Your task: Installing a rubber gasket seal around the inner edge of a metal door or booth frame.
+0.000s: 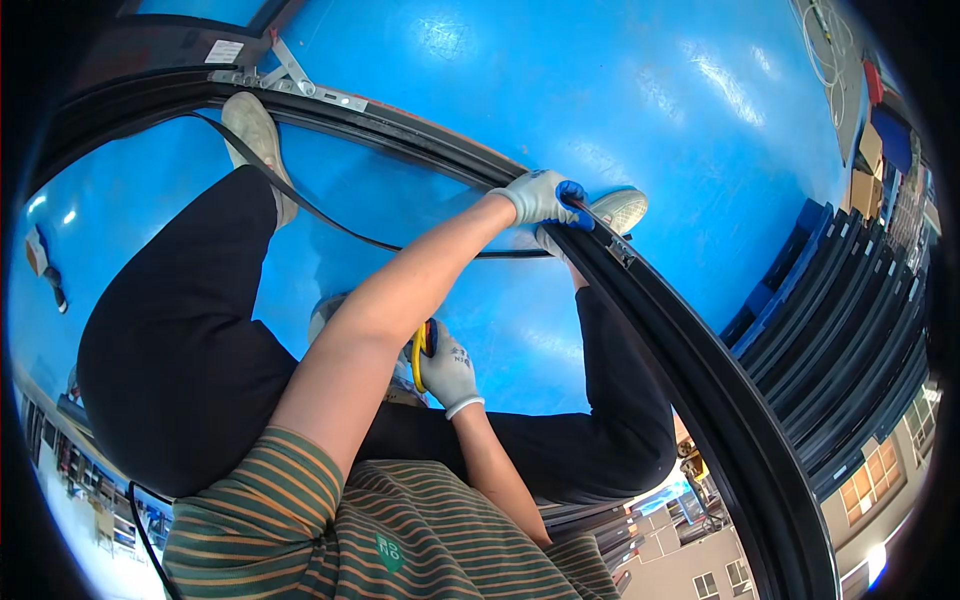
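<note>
My left hand (pixel 543 198), in a white glove with blue-coated fingers, is closed round the corner of a black window-like frame (pixel 720 390). From that corner the frame's two bars run to the upper left and the lower right. A thin black rubber-like strip (pixel 340 228) hangs in a loose curve beneath the upper bar, its right end passing below my left hand. Lower down, near my lap, my gloved right hand (pixel 447 370) is closed on a yellow-handled tool (pixel 418 358); its working end is hidden.
A metal hinge arm (pixel 290 70) is fixed to the frame's upper bar, and a small metal fitting (pixel 620 252) sits near the corner. Stacked black frames (pixel 840 340) stand on the right. Cardboard boxes (pixel 866 180) and a coiled pale cable (pixel 825 45) lie beyond. The floor (pixel 650 100) is blue.
</note>
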`<state>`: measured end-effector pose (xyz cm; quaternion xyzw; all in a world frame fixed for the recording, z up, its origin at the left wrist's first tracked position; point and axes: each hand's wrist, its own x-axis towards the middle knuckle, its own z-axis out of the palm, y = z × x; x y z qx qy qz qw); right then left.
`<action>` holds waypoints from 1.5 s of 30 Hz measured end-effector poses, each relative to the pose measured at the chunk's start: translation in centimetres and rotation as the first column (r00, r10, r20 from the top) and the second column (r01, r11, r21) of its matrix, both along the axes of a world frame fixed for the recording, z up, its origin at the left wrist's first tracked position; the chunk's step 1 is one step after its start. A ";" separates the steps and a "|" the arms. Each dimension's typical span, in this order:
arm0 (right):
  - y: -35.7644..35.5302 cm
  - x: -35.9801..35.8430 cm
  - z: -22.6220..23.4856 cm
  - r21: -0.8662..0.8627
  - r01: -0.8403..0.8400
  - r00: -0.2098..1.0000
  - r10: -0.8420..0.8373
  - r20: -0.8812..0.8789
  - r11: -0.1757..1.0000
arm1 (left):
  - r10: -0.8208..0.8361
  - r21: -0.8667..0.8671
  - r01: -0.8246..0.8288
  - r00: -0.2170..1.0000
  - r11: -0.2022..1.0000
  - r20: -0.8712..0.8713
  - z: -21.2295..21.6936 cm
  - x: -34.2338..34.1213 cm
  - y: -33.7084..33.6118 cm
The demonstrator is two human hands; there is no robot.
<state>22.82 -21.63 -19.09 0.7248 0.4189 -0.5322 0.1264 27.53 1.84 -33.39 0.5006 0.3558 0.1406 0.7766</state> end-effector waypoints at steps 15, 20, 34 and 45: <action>-0.1 -1.8 -0.7 0.135 -0.077 0.997 0.074 0.032 0.988 | -0.011 -0.315 0.038 0.996 0.948 0.087 -4.6 -0.8 1.3; 0.5 -1.7 0.2 0.018 -0.086 0.996 0.087 -0.016 0.996 | 0.041 -0.211 -0.034 0.999 0.977 0.030 -1.9 -0.4 0.4; 3.2 -2.7 1.2 0.015 -0.073 0.997 0.073 -0.016 0.997 | 0.223 0.624 -0.157 0.975 0.765 -0.028 0.8 -2.0 -1.6; 2.8 -3.7 0.8 -0.041 -0.185 0.982 0.186 0.030 0.982 | 0.154 0.842 0.118 0.961 0.526 -0.231 1.6 -1.9 -0.9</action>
